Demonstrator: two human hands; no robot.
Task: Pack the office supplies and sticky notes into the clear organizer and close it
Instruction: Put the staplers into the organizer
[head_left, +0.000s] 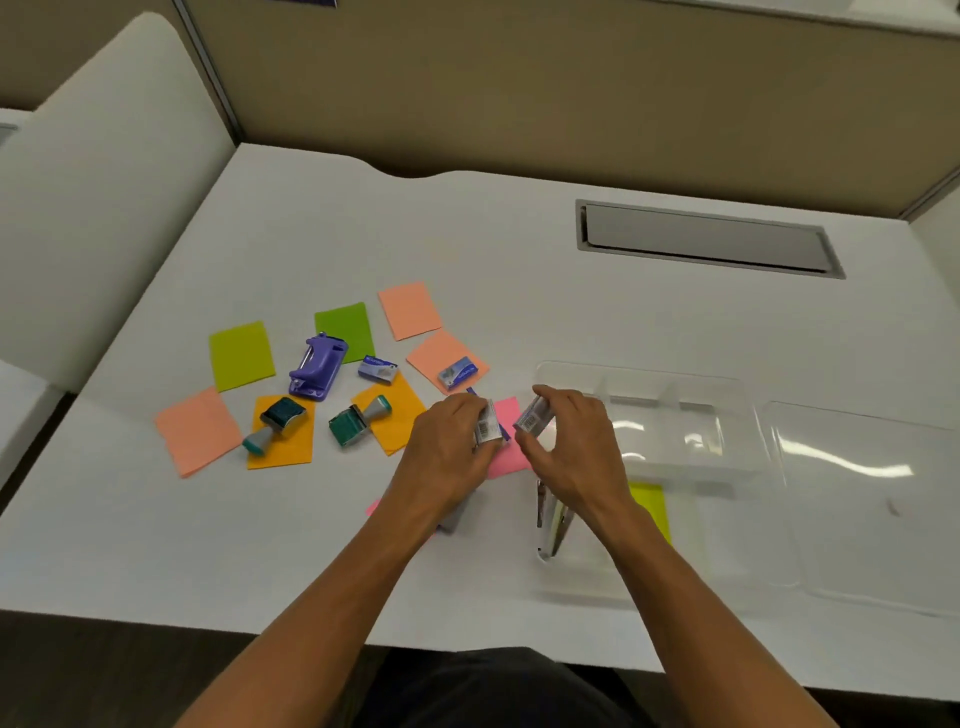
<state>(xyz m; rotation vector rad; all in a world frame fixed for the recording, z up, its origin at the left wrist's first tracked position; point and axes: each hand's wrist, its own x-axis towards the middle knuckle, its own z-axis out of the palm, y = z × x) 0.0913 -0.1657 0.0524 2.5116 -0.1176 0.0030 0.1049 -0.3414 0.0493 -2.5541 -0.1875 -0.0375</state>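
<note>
Left hand (457, 441): fingers curled round small barcoded staple box (488, 427), above pink sticky note (506, 441).
Right hand (574, 441): pinches second small barcoded box (532, 418).
Clear plastic organizer (675, 415): open, just right of both hands.

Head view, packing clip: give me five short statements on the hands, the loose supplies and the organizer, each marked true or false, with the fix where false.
1. Each hand holds a small barcoded box. True: the left hand grips one box, the right hand another.
2. The purple hole punch lies inside the clear organizer. False: it sits on the desk, left of the hands.
3. Two teal stamps rest on orange sticky notes. True: one and the other.
4. The organizer's lid is closed over it. False: it lies open to the right.
5. Every sticky note is already packed. False: notes such as the green one still lie on the desk.
</note>
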